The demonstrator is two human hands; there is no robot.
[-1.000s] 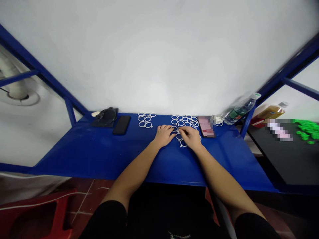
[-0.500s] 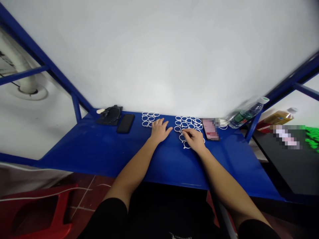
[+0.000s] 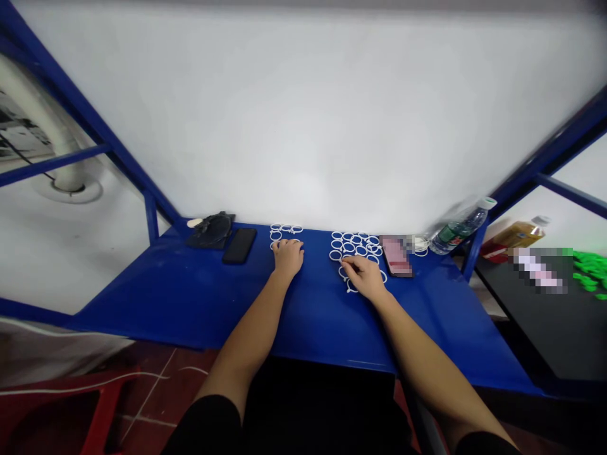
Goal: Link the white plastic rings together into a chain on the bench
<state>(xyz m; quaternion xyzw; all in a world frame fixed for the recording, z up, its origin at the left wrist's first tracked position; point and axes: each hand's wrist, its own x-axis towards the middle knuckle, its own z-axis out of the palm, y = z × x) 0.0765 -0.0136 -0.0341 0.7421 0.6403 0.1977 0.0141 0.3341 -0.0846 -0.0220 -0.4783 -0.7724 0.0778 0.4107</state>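
My left hand (image 3: 288,258) is palm down over a small group of thin white rings (image 3: 275,236) near the wall. Its fingers are slightly bent and apart, covering the nearer rings. My right hand (image 3: 365,277) is over a larger group of white rings (image 3: 348,248), which lie flat in loose rows. Its thumb and index finger pinch together at the edge of one ring. The hand hides part of that ring and others beneath it. Some rings show a small knob or tab.
Left of the rings lie a black phone (image 3: 239,245) and a crumpled black bag (image 3: 213,229). On the right are a phone with a lit screen (image 3: 397,256), a white cable (image 3: 420,245) and a leaning water bottle (image 3: 459,229). Blue metal bars frame the blue tabletop (image 3: 190,297).
My left hand has moved left and slightly nearer, and its fingers have drawn closer together over the small group. My right hand keeps its pinch at the larger group. The camera view has shifted slightly.
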